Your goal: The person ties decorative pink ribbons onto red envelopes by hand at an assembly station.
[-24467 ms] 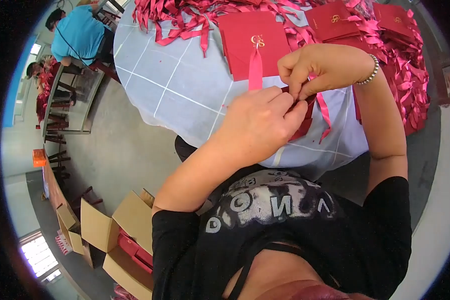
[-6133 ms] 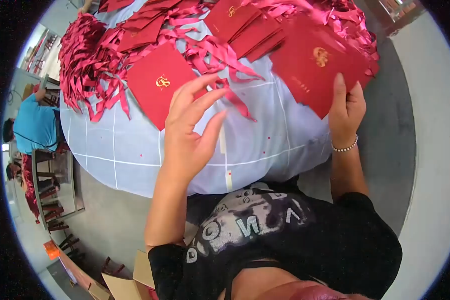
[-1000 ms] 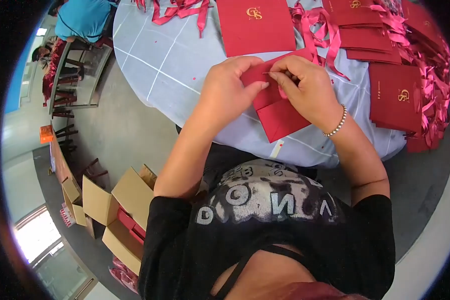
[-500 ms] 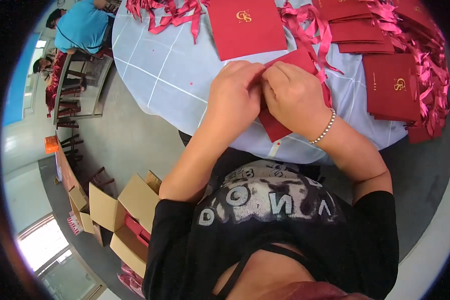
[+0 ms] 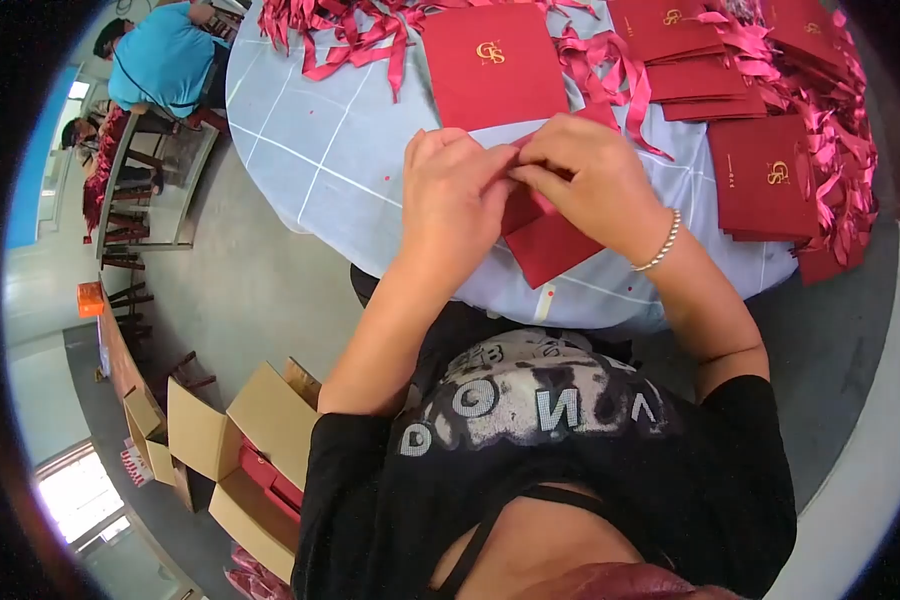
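My left hand [image 5: 450, 195] and my right hand [image 5: 595, 180] meet over a red paper bag [image 5: 550, 250] that lies slanted near the table's front edge. Between my left thumb and fingers shows a narrow strip of red ribbon [image 5: 511, 166]. The right thumb and forefinger pinch at the same spot, fingertips close to the left ones. Both hands cover much of the bag's upper part. Just beyond them lies a flat red bag with a gold logo [image 5: 495, 75], pink-red ribbons [image 5: 610, 75] trailing at its right side.
Stacks of red bags [image 5: 760, 185] with ribbons fill the right of the round table [image 5: 300, 150], covered in a pale checked cloth. More ribbons [image 5: 355, 45] lie at the back. An open cardboard box [image 5: 205, 430] stands at lower left. A person in blue [image 5: 165, 55] is at another table.
My hands have shifted slightly left, and the fingertips have drawn a little apart, baring the strip between them. More of the bag beneath shows. The whole view has shifted slightly.
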A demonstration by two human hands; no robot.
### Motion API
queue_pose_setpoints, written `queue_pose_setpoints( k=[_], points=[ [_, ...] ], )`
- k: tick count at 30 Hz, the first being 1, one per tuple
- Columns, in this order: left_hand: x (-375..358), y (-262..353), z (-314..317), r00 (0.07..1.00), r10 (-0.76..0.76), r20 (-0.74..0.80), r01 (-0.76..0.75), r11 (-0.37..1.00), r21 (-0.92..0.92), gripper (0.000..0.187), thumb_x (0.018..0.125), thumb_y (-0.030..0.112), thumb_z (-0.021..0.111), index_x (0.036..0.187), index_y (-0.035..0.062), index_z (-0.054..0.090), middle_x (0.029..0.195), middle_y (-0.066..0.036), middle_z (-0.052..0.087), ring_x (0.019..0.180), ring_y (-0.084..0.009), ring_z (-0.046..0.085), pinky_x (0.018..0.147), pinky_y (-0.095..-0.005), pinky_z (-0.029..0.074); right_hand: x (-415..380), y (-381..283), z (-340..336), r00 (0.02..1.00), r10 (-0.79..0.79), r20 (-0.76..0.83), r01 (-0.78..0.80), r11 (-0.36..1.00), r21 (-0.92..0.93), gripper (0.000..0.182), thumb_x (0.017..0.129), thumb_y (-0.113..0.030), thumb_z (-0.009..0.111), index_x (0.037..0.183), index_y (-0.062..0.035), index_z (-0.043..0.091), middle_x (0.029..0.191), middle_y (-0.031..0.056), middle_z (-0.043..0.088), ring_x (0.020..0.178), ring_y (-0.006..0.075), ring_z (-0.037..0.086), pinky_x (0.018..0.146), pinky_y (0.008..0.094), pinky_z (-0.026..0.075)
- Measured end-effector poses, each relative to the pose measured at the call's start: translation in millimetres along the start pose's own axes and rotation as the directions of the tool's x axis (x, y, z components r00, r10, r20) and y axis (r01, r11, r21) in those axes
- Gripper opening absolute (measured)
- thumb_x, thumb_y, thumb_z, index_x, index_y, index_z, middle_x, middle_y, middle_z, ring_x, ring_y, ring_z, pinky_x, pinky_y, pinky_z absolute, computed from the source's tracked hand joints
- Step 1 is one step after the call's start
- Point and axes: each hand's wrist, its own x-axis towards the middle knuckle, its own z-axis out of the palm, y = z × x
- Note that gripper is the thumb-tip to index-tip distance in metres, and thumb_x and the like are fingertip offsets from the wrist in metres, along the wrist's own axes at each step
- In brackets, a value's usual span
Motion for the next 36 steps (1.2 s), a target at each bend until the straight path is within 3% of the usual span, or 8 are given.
queue_pose_setpoints(
  k=[4,7,10,14,25,28,32,36],
  points=[
    [-3.3,9.7,-10.2,0.991,0.125,-0.045,-0.115,0.978,0.175,0.025,0.073,0.007,0.073,0.097,0.0116,0.074,0.086,-0.001,0.061,0.099,-0.0246,0.058,0.101,-0.0568,0.034,24.8,0.9,-27.1,0.981,-0.154,0.117,0.171,0.974,-0.149,0.008,0.082,-0.005,0.070,0.088,-0.0002,0.070,0.089,0.0108,0.066,0.072,0.0280,0.064,0.068,0.0349,0.051],
    [-10.1,6.2,-3.1,0.960,0.263,-0.099,-0.229,0.936,0.265,0.024,0.073,0.009,0.070,0.097,0.0138,0.074,0.087,0.003,0.058,0.099,-0.0200,0.057,0.105,-0.0539,0.029,43.3,4.9,-32.6,0.914,-0.154,0.376,0.205,0.974,-0.099,0.016,0.082,-0.019,0.067,0.080,-0.0033,0.071,0.075,0.0125,0.064,0.068,0.0332,0.061,0.063,0.0414,0.049],
    [-13.7,6.9,0.9,0.928,0.340,-0.155,-0.294,0.920,0.258,0.024,0.074,0.012,0.068,0.096,0.0157,0.074,0.087,0.004,0.056,0.098,-0.0172,0.056,0.106,-0.0507,0.026,73.3,2.1,-39.2,0.686,-0.075,0.724,0.194,0.978,-0.082,0.019,0.084,-0.016,0.066,0.078,0.0020,0.068,0.071,0.0147,0.061,0.063,0.0272,0.057,0.062,0.0367,0.046],
    [-14.4,11.7,-4.6,0.936,0.323,-0.138,-0.278,0.922,0.269,0.034,0.067,0.004,0.075,0.096,0.0216,0.076,0.087,0.006,0.058,0.095,-0.0176,0.057,0.106,-0.0471,0.029,96.6,-3.5,-32.1,0.493,0.035,0.870,0.043,0.997,-0.065,0.026,0.080,-0.018,0.065,0.066,0.0032,0.062,0.053,0.0163,0.045,0.047,0.0205,0.040,0.050,0.0373,0.036],
    [-16.2,8.9,-6.2,0.970,0.227,-0.086,-0.201,0.951,0.234,0.033,0.071,0.006,0.075,0.100,0.0210,0.075,0.085,0.003,0.057,0.095,-0.0199,0.057,0.106,-0.0493,0.029,94.3,-17.0,-23.1,0.629,0.100,0.771,0.065,0.981,-0.181,0.017,0.069,-0.013,0.063,0.061,0.0017,0.065,0.057,0.0180,0.061,0.049,0.0260,0.059,0.053,0.0397,0.048],
    [-15.3,6.6,-7.2,0.997,0.067,-0.027,-0.067,0.998,-0.004,0.031,0.074,0.008,0.076,0.104,0.0167,0.074,0.086,0.000,0.058,0.096,-0.0229,0.058,0.106,-0.0515,0.030,84.8,-2.1,-10.5,0.793,0.081,0.604,-0.001,0.991,-0.132,0.018,0.080,-0.016,0.067,0.076,0.0022,0.068,0.068,0.0165,0.065,0.058,0.0281,0.060,0.058,0.0390,0.047],
    [-17.8,4.2,-5.2,1.000,0.015,0.026,-0.012,0.994,-0.111,0.030,0.075,0.010,0.078,0.104,0.0120,0.072,0.090,-0.004,0.060,0.096,-0.0256,0.058,0.104,-0.0539,0.031,75.1,7.7,18.9,0.992,-0.126,-0.015,0.127,0.992,0.025,0.020,0.087,-0.018,0.066,0.097,-0.0007,0.067,0.086,0.0161,0.068,0.072,0.0286,0.066,0.066,0.0389,0.052],
    [-18.0,-10.1,-12.4,0.997,-0.052,0.051,0.055,0.996,-0.070,0.032,0.073,0.011,0.079,0.105,0.0104,0.071,0.092,-0.006,0.062,0.098,-0.0275,0.058,0.103,-0.0554,0.031,57.1,-15.2,11.9,0.975,0.185,0.126,-0.216,0.922,0.322,0.041,0.088,-0.024,0.072,0.121,-0.0044,0.058,0.093,0.0158,0.068,0.086,0.0329,0.067,0.079,0.0437,0.053]
  ],
)
